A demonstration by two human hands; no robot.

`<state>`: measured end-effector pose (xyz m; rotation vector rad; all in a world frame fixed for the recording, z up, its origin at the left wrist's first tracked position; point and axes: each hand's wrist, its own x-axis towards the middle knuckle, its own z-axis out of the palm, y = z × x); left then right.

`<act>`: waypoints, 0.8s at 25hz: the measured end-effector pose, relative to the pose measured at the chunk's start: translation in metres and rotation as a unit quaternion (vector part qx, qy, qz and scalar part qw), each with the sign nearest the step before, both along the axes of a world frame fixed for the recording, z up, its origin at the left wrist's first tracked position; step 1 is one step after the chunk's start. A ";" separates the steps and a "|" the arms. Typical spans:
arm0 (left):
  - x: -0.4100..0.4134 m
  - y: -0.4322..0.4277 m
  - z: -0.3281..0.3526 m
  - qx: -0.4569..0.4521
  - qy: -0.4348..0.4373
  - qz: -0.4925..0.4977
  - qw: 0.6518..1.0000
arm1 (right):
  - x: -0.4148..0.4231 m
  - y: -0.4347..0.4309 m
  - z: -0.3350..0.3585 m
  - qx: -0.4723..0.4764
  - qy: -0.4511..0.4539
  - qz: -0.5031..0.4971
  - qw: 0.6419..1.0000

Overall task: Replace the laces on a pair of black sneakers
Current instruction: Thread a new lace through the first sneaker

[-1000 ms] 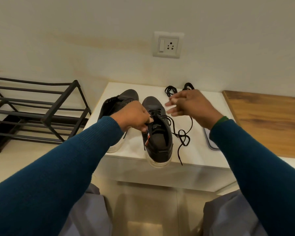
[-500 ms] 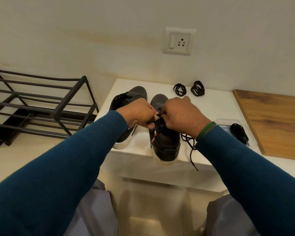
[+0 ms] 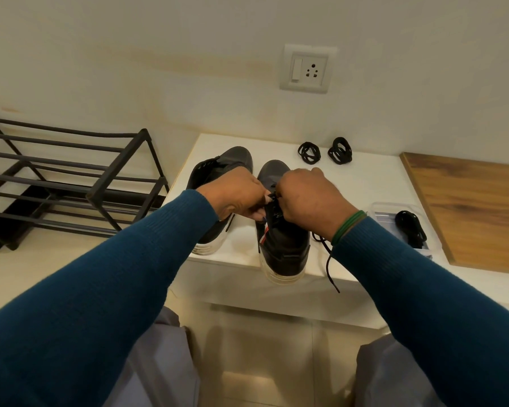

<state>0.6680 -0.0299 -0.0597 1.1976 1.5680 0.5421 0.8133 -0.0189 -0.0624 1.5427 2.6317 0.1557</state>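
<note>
Left hand (image 3: 235, 195) curled, gripping sneaker (image 3: 285, 245) at eyelet row. Right hand (image 3: 309, 198) curled, pinching lace (image 3: 328, 261) there; fingertips hidden. Sneaker on counter (image 3: 373, 183), heel over edge; lace tail trails right of sneaker. Lace likely light, limp, slippery: pinch near stiff tip. Sneaker likely light: steady by upper. Second sneaker (image 3: 232, 160) left of sneaker; two coils (image 3: 309, 152) beyond; box (image 3: 376, 210) right.

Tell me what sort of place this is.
Probably a home entryway or shoe corner: a black metal shoe rack on the floor, a wall socket above, and black sneakers on a low white bench.
</note>
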 end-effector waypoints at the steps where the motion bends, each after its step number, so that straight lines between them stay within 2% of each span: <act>1: 0.002 -0.001 0.000 0.007 0.008 0.003 1.000 | -0.001 0.001 0.000 0.000 -0.010 0.004 1.000; 4: 0.005 0.000 -0.002 -0.007 -0.003 0.010 1.000 | -0.004 0.000 -0.005 0.012 -0.010 0.008 1.000; 8: -0.003 0.000 -0.005 -0.069 -0.115 0.031 0.990 | 0.004 0.002 -0.013 -0.015 0.158 -0.039 0.987; 10: 0.002 -0.004 -0.008 -0.057 -0.081 0.029 0.995 | 0.011 0.006 -0.014 -0.048 0.224 -0.035 0.973; 11: 0.005 -0.004 -0.008 -0.031 -0.063 0.020 0.997 | 0.014 0.008 -0.014 -0.066 0.232 -0.019 0.970; 12: 0.007 -0.002 -0.005 0.016 -0.052 0.053 0.997 | 0.017 0.010 -0.014 -0.082 0.225 -0.003 0.971; 13: 0.004 0.007 -0.003 0.091 -0.072 0.127 0.985 | 0.020 0.013 -0.014 -0.090 0.210 0.008 0.973; 14: -0.004 0.017 0.006 0.153 -0.160 0.225 0.949 | 0.023 0.015 -0.015 -0.092 0.198 0.013 0.976; 15: -0.014 0.022 0.021 0.192 -0.278 0.311 0.888 | 0.025 0.016 -0.016 -0.089 0.195 0.013 0.977; 16: -0.025 0.024 0.029 0.226 -0.344 0.321 0.853 | 0.027 0.017 -0.016 -0.086 0.198 0.009 0.976; 17: -0.032 0.022 0.032 0.273 -0.291 0.274 0.875 | 0.028 0.018 -0.017 -0.086 0.202 0.006 0.976; 18: -0.031 0.015 0.033 0.309 -0.111 0.170 0.929 | 0.028 0.016 -0.017 -0.085 0.201 0.006 0.976; 19: -0.027 0.005 0.023 0.300 0.110 0.027 0.947 | 0.029 0.015 -0.017 -0.081 0.197 0.009 0.977; 20: -0.018 0.000 0.010 0.268 0.279 -0.107 0.916 | 0.030 0.013 -0.017 -0.079 0.190 0.011 0.978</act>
